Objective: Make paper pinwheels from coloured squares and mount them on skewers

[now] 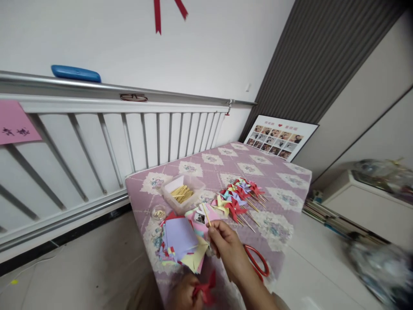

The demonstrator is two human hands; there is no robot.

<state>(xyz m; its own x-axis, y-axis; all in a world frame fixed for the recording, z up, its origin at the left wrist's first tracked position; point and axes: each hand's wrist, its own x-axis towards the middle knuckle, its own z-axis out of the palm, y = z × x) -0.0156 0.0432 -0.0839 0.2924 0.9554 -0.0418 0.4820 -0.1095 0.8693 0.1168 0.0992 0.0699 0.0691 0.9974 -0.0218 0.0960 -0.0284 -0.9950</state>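
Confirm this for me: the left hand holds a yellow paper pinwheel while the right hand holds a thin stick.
Not quite: the colour is wrong. The head view shows that the left hand holds a red paper pinwheel, while the right hand holds a thin stick.

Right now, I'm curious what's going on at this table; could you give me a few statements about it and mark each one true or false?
1. The left hand holds a red pinwheel. True.
2. The right hand is empty. False: it holds a thin stick.
3. A purple sheet lies on top of the paper pile. True.
4. The box stands on the floor. False: it stands on the table, with sticks in it.
5. A blue case rests on the rail. True.
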